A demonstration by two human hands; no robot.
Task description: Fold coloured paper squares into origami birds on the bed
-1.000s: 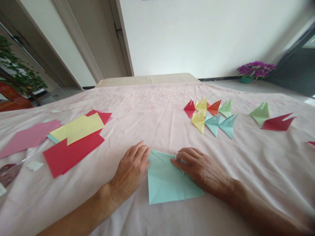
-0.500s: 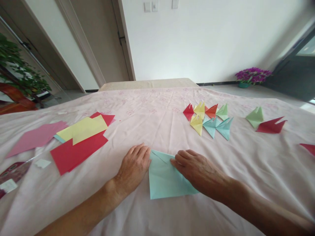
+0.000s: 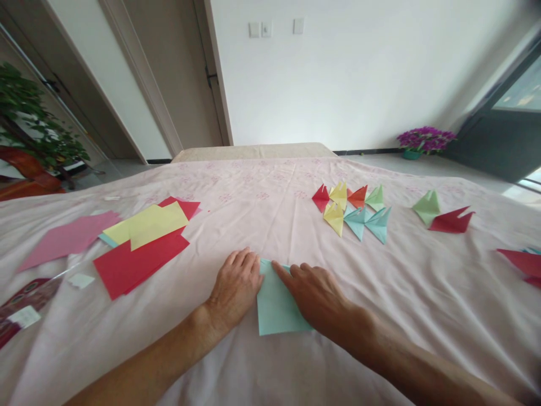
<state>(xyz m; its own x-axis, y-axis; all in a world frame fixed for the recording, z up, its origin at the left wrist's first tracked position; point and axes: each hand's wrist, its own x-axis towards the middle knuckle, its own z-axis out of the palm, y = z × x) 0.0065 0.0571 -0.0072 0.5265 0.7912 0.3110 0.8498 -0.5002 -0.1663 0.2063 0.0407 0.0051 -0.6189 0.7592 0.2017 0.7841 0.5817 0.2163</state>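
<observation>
A light blue sheet of paper [image 3: 279,310] lies flat on the pink tablecloth in front of me. A fold runs along its top edge, partly hidden by my fingers. My left hand [image 3: 239,282] grips the upper left edge, its fingers pressed together. Across the top, my right hand [image 3: 315,290] bears down on the fold with the index finger pointing left and the other fingers curled. The right side of the sheet is covered by this hand. Beyond it stand several folded paper pieces, among them a yellow one [image 3: 335,219] and a light blue one [image 3: 379,225].
To the left lie red sheets [image 3: 141,262], yellow sheets [image 3: 150,224] and pink sheets [image 3: 70,239], with a clear-and-red package [image 3: 31,299] nearer me. Right of the folded group are a green folded piece [image 3: 428,207] and red folded pieces [image 3: 452,221].
My right hand has slid left along the top edge of the light blue paper, its index finger now close to my left hand. The view has tilted up slightly.
</observation>
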